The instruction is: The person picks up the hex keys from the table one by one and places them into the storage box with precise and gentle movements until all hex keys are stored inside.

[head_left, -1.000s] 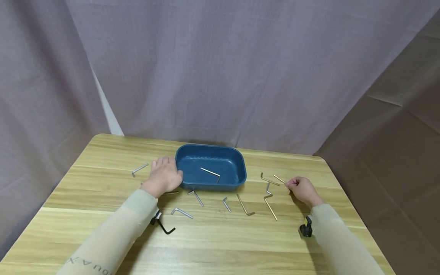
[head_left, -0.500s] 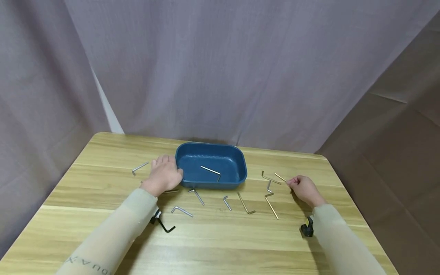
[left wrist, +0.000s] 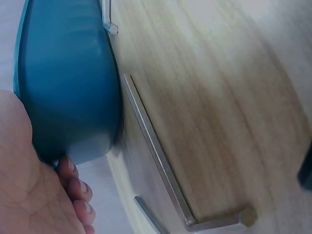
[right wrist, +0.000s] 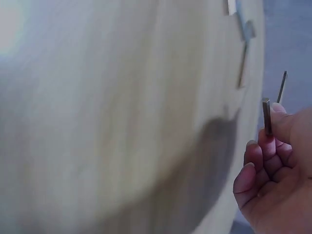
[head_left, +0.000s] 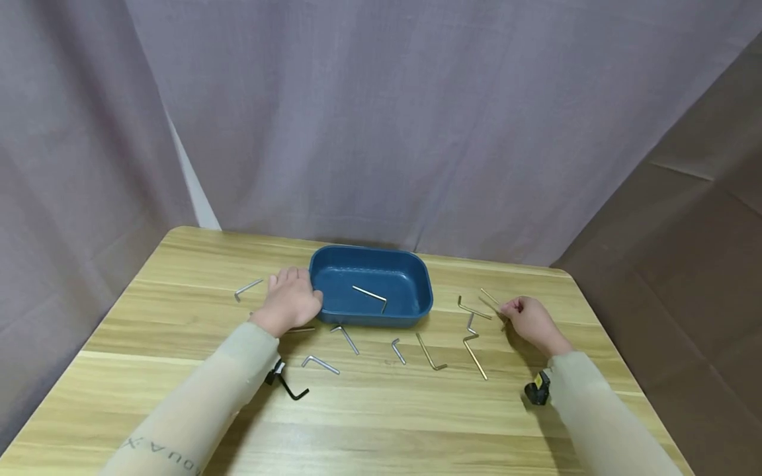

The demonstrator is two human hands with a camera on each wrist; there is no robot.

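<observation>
We pinch a thin brass-coloured L-shaped hex key between the thumb and curled fingers of our right hand, just off the wooden table to the right of the dark blue plastic tray. Our left hand rests against the tray's left wall, fingers relaxed. The key looks light, stiff and slick, so we judge a grip near its bend steadier than on the bare long arm.
</observation>
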